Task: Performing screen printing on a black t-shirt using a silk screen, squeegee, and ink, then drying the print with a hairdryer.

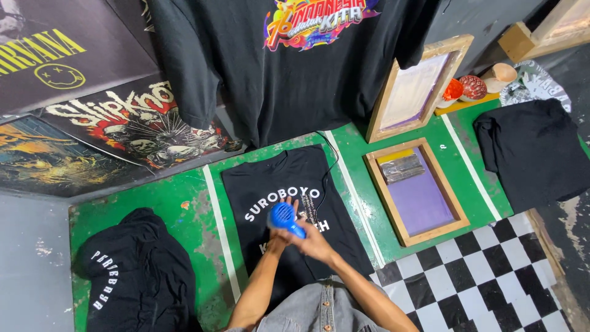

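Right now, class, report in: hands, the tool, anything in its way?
Right hand gripping blue hair dryer. Left hand beside it, grip unclear. Dryer over the printed black shirt on the green table. Black cord trailing across shirt.

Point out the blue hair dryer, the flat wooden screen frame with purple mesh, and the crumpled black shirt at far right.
Blue plastic hair dryer (283, 217): head view, round rear housing.
Flat wooden screen frame with purple mesh (386, 197): head view, left rail.
Crumpled black shirt (534, 147): head view, middle of fabric.

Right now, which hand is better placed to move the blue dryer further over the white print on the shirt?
The right hand: it seems to grip the blue dryer above the black shirt. The left hand sits close under the dryer, mostly hidden, so its grip is unclear.
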